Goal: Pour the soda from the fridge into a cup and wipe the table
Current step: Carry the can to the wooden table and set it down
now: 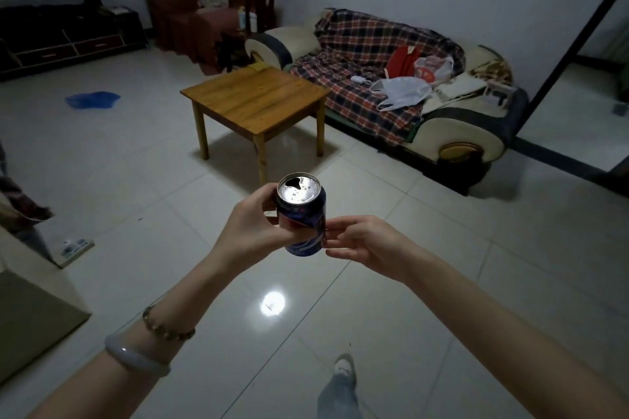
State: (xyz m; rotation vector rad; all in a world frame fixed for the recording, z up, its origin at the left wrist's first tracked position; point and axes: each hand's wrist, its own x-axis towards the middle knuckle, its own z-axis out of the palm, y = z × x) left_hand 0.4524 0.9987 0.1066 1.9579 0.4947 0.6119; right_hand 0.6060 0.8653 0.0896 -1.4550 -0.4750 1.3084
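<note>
We see the left hand (253, 228) wrapped around the opened soda can (302, 218) at frame center. Right hand (360, 243) fingers loosely spread, tips touching the can's lower side. Wooden table (255, 100) sits above it in the frame.

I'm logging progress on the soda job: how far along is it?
Done: the soda can is out and already open. In hand: the left hand grips it upright while the right hand touches its side. Left: no cup is in view, nothing is poured, and the wooden table is unwiped.
</note>
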